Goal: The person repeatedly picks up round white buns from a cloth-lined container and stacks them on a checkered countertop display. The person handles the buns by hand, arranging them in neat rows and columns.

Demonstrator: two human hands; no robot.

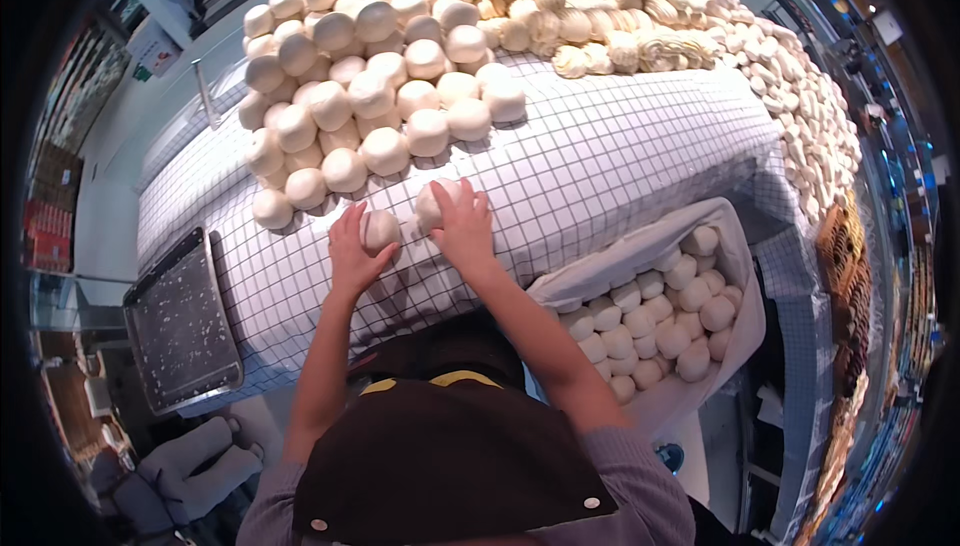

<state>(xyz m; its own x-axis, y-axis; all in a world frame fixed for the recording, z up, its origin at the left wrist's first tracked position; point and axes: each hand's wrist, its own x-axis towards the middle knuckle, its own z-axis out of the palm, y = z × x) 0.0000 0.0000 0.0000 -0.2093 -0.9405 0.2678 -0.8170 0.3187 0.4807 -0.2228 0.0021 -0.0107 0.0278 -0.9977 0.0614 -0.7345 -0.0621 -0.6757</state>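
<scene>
My left hand (352, 251) curls round the left side of a white, round steamed bun (380, 232) on the checked tablecloth (590, 151). Close by on its right, my right hand (466, 229) grips a second steamed bun (429, 210) from the right, partly covering it. Both sit just in front of a stacked pile of similar round buns (345, 171), several rows deep and layered. A small gap separates the two held buns.
A cloth-lined bin (738, 246) full of white buns stands at the right. At the table's left edge lies a dark tray (185, 321) with white crumbs. Twisted rolls (590, 21) and many small white pieces (800, 96) are heaped at the back right. A metal post (204, 94) rises at back left.
</scene>
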